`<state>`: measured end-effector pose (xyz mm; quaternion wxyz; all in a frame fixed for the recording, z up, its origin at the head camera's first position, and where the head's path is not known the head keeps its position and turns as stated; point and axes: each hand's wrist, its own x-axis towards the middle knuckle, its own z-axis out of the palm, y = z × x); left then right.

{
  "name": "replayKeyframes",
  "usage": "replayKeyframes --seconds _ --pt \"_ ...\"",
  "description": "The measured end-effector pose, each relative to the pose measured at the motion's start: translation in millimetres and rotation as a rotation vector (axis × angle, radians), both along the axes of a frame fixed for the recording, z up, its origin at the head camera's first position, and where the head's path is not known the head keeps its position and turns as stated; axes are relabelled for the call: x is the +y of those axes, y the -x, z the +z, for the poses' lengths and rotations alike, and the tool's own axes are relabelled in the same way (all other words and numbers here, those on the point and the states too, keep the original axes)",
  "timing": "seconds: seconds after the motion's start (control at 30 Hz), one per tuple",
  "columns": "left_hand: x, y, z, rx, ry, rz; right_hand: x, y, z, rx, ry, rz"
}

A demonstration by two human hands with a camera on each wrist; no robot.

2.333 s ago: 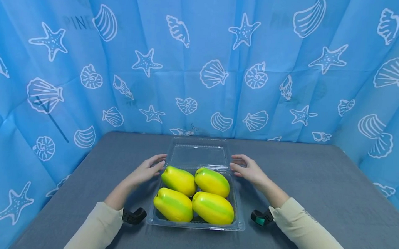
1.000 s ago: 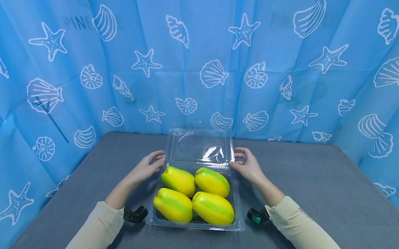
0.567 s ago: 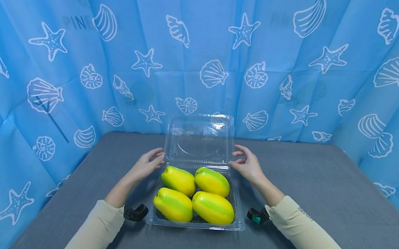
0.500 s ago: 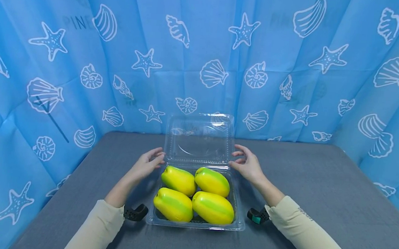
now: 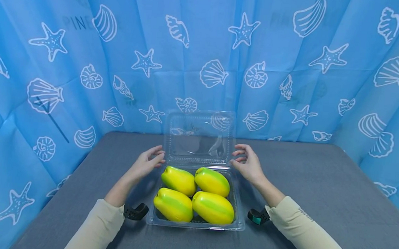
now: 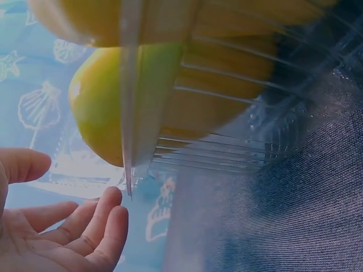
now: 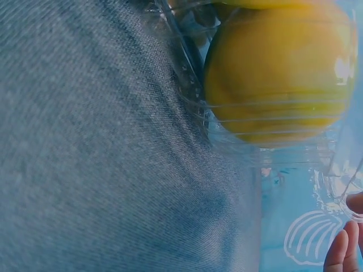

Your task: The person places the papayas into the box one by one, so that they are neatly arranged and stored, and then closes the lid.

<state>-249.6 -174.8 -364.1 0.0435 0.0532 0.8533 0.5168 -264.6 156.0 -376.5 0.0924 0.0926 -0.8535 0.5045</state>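
Note:
A clear plastic clamshell box (image 5: 196, 225) sits on the table with several yellow-green papayas, plastic-looking, in its base; one papaya (image 5: 213, 208) is at the front right. Its hinged lid (image 5: 200, 140) stands raised at the back, nearly upright. Beside the lid's left lower edge is my left hand (image 5: 145, 163), fingers relaxed and thumb apart; the left wrist view shows nothing between them. My right hand (image 5: 250, 166) is at the lid's right lower edge, its thumb tip near the hinge and fingers loosely bent. Whether its fingertips touch the plastic is hard to tell.
A grey cloth-covered table (image 5: 303, 174) extends on both sides of the box. Behind it hangs a blue curtain (image 5: 205, 44) with white shells and starfish. Black wrist-worn devices, like the left one (image 5: 136, 211), project beside the box.
The lid has swung up from lying back on the table to nearly upright. My right hand moved in to the lid's edge, then slightly outward. My left hand and the papayas barely moved.

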Motion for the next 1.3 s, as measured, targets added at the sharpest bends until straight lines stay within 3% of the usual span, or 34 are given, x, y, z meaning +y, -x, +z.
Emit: replayKeyframes --seconds 0.33,0.93,1.3 --pt "-2.5 -3.7 2.6 0.032 -0.022 -0.043 1.3 -1.3 0.7 0.032 -0.005 -0.024" --pt "-7.3 -10.7 5.7 0.076 -0.025 -0.025 8.4 -8.8 5.9 0.102 -0.038 0.016" --pt "-8.9 -12.6 5.7 0.078 -0.042 -0.031 9.7 -12.5 9.1 0.082 -0.033 0.024"
